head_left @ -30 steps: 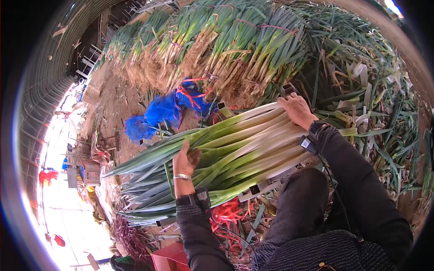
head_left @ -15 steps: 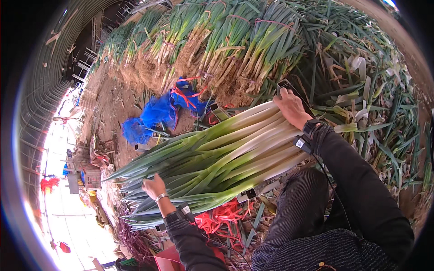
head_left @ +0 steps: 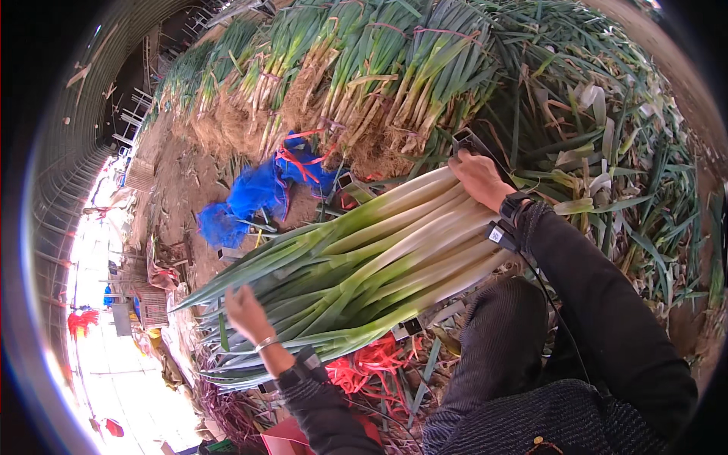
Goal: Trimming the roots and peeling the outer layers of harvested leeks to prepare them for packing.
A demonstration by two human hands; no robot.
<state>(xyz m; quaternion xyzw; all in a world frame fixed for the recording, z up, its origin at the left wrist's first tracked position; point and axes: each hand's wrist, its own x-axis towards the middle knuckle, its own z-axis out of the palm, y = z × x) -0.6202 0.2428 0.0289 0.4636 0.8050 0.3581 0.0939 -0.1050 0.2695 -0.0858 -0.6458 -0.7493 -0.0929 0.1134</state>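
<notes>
A wide layer of leeks [head_left: 364,265] lies before me, green leaves to the left and white stems to the right. My right hand [head_left: 482,180] is closed over the white ends at the upper right, with its fingers bent around their edge. Over the dark green leaf tips at the left is my left hand [head_left: 249,318], its fingers bent but smeared by motion. A thin green leaf strip [head_left: 223,332] hangs close by those fingers; whether they grip it is unclear. Square metal tube ends [head_left: 409,327] stick out from under the leeks.
Tied leek bundles with roots [head_left: 364,83] are stacked at the back. Loose leaves [head_left: 607,159] pile up on the right. Blue netting [head_left: 254,193] with red ribbon lies beyond the leeks. Red plastic strips [head_left: 371,362] and a red container [head_left: 284,437] are near my left forearm.
My left hand has moved slightly left and turned over the leaf tips, and a thin leaf strip now shows beside it. My right hand stays at the white ends. The whole view has shifted slightly.
</notes>
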